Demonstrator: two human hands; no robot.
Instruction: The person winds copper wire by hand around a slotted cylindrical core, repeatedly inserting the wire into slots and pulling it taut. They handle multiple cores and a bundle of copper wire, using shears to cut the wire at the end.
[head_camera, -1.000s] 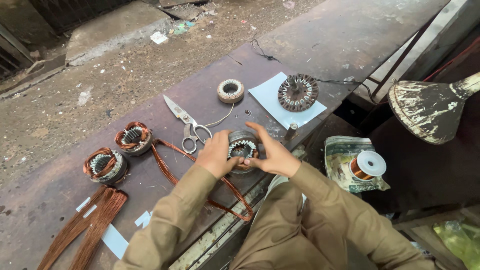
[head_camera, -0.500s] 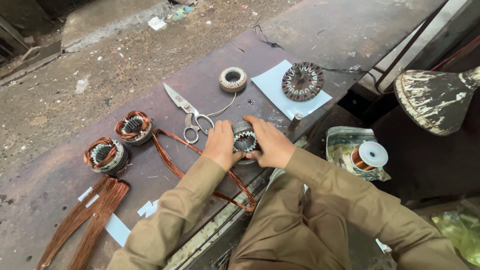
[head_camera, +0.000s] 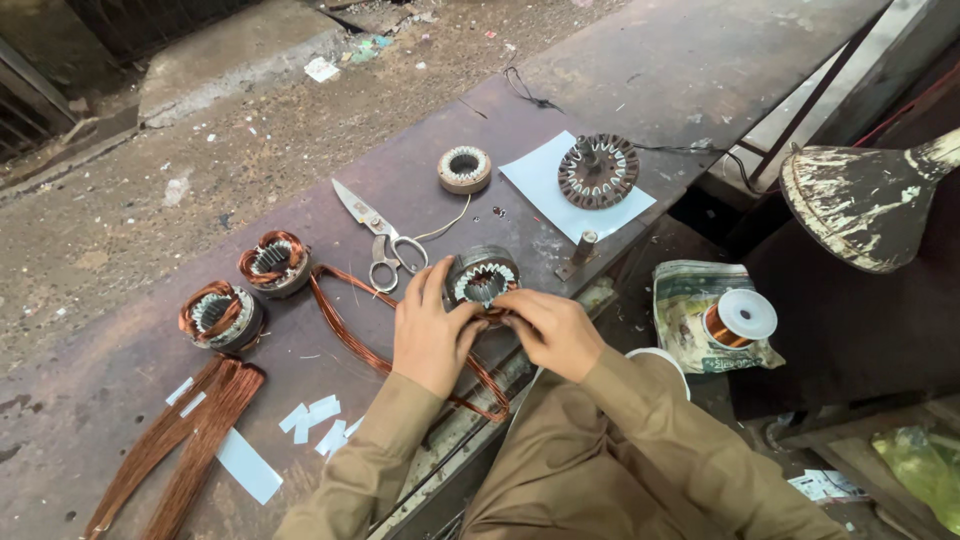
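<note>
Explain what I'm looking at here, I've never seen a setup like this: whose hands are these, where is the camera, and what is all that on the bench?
The one view comes from a camera on the person's head, looking down. No machine: just two bare hands. The left hand and right hand both grip a round motor stator at the near edge of a dark metal bench. On the bench lie scissors, two stators wound with copper, loose copper wire bundles, a coil loop, white paper slips, a small wound ring and a bare stator on a paper sheet. A wire spool sits off the bench, right.
</note>
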